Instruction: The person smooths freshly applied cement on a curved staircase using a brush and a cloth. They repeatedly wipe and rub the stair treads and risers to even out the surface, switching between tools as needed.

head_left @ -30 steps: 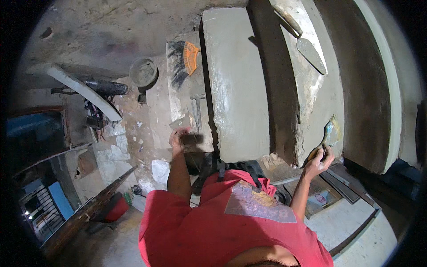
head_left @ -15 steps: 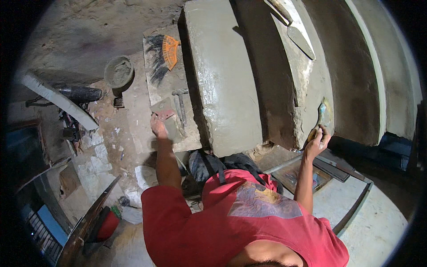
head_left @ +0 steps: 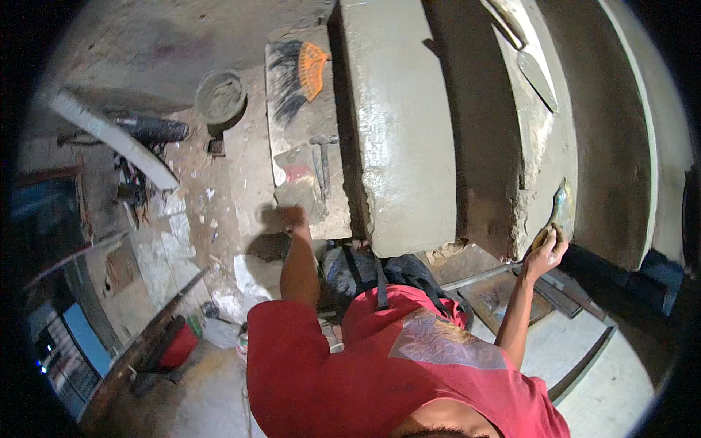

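Note:
My right hand is closed round the handle of a paintbrush, whose head rests against the right end of a cement-coated step. My left hand is low over the board at the left, smeared by motion, so its fingers cannot be made out. Close to it lie a grey flat plate and a grey scraper-like tool with a reddish part. A hammer lies just beyond. Farther up the steps, a pointed trowel rests on a pale strip.
Wet grey cement covers the nearer step. An orange broom head with black bristles lies on the board. A bucket of grey mix stands to the left, near a leaning pale plank. A framed panel lies at lower right.
My left hand has drawn back toward me from the tool with the reddish part. The whole view has shifted. My right hand keeps its hold on the paintbrush at the step.

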Tool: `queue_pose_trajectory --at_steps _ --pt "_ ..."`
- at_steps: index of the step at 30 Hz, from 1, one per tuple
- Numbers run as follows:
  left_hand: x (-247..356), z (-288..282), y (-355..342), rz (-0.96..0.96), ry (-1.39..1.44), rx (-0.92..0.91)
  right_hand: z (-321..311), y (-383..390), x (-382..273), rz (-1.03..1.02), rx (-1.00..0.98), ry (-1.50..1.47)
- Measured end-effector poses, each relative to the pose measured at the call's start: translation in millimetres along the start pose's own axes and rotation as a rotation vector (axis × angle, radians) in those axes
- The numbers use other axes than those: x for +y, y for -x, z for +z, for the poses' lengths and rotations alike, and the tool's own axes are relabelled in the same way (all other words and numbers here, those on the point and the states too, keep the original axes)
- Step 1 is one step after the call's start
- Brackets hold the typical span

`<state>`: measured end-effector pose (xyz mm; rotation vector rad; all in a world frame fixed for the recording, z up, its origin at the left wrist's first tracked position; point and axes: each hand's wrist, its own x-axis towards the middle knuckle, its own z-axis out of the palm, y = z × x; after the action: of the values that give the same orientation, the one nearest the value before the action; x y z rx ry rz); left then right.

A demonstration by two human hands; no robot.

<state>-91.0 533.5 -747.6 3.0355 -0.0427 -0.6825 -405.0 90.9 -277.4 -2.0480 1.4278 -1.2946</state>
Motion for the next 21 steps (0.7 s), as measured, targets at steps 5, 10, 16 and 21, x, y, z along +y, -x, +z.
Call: queue_pose_trajectory --at_steps 5,10,16,21 --pt "-3.8 -5.0 -25.7 0.208 -0.274 -0.157 1.8 0.2 -2.7 0.068 0.017 -0.058" --pt "-15.6 -8.0 -24.4 0.171 -0.134 -0.188 -0.9 -0.2 -7.1 -0.107 0.018 0.134" --pt "-44.8 -56.0 26.5 -0.178 1.303 -0.055 -0.8 3.8 -17.7 -0.125 0.037 0.120" --pt "-43.9 -139.2 99.2 -0.386 1.308 -0.033 -6.6 -1.0 -23.0 -0.030 0.060 -0.035"
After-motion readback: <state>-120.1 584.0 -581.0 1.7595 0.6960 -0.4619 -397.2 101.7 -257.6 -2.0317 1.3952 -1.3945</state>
